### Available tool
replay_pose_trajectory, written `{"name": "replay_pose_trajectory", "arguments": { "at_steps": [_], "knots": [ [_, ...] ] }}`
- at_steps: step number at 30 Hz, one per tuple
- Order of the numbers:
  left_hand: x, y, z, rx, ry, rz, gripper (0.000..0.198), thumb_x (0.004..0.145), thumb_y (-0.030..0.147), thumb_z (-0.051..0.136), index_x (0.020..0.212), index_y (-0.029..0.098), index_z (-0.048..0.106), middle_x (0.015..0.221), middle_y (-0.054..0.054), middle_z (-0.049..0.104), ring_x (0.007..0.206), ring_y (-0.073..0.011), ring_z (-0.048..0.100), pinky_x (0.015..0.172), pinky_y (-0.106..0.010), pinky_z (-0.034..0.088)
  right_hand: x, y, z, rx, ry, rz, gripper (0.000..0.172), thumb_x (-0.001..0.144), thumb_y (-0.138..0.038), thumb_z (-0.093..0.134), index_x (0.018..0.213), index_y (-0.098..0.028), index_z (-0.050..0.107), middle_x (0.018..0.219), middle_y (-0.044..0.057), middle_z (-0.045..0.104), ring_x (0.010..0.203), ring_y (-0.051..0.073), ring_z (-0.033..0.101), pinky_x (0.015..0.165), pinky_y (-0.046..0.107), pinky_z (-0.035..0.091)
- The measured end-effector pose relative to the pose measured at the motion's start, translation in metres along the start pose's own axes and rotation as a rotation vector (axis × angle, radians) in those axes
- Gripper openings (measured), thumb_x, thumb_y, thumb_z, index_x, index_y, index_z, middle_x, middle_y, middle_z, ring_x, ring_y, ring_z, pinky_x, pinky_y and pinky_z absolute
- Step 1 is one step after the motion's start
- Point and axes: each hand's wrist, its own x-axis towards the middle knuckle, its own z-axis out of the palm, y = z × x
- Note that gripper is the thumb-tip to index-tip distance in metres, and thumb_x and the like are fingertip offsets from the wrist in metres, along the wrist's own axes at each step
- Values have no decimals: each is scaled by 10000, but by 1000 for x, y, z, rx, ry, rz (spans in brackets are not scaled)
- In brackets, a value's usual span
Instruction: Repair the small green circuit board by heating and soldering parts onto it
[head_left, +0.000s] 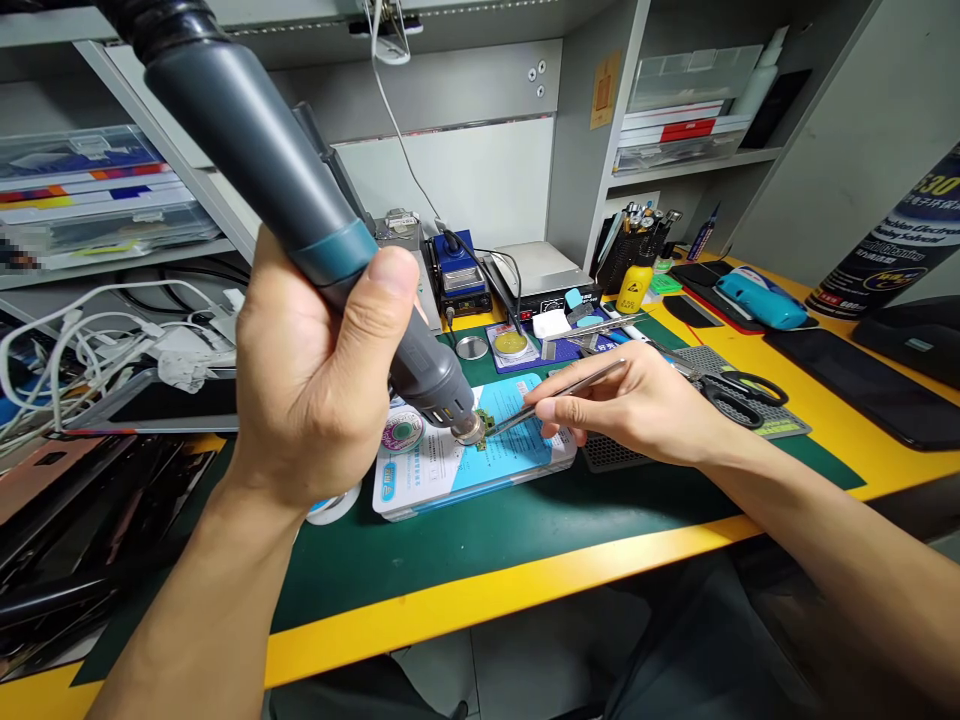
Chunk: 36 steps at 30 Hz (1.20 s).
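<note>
In the head view my left hand [322, 370] is wrapped round a dark grey hot air gun [255, 150], tilted so that its metal nozzle points down to the right. Close under the nozzle lies a small green circuit board [486, 428], partly covered by it. My right hand [607, 405] pinches a pair of metal tweezers [577, 383], whose tips reach the board's right side; whether they grip a part is too small to tell. A blue and white flat package [465, 480] lies beneath the board on the green mat [420, 560].
Behind the package stand a blue soldering station [459, 270], a yellow bottle [635, 287] and a tin of yellow paste [511, 343]. Black scissors [739, 395] lie right of my right hand. White cables [82, 340] and phone parts crowd the left. A large spray can [892, 240] stands far right.
</note>
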Motion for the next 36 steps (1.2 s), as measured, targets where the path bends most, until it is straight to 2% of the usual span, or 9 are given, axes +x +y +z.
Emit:
{"name": "replay_pose_trajectory", "arguments": {
  "at_steps": [10,18,25,31,36],
  "knots": [
    [-2,-1,-2,12,-12,-32,370,941,604,723,992,245,648,802,-18,650,659,-174,646,562,-319,565,-1,3,-2,-63,-8,1,225,816,-351,882,923,-154,892,703,72,797,539,171,673,484,270,557],
    [-2,-1,-2,38,-4,-7,248,989,489,696,1014,245,656,807,-15,661,674,-176,648,613,-335,572,-1,2,-2,-24,-5,-3,205,820,-332,881,914,-149,890,665,54,779,533,152,658,492,252,554],
    [-2,-1,-3,32,-6,-35,332,957,575,716,988,252,651,795,-16,643,659,-172,634,582,-327,560,-2,1,-1,-24,-14,16,222,815,-347,888,916,-149,890,672,53,779,530,146,645,484,246,542],
    [-2,0,-2,28,-10,-1,270,1006,502,681,1016,234,643,807,-2,656,667,-162,636,612,-325,555,0,1,-1,-8,2,-8,206,808,-325,890,896,-138,884,655,48,773,530,142,644,491,243,554],
    [1,-5,-1,13,-3,-40,270,990,487,692,1023,232,613,805,-10,635,662,-174,596,625,-353,538,2,4,0,-26,43,-24,214,804,-325,897,902,-136,881,651,43,772,524,131,636,483,225,542]
  ]
}}
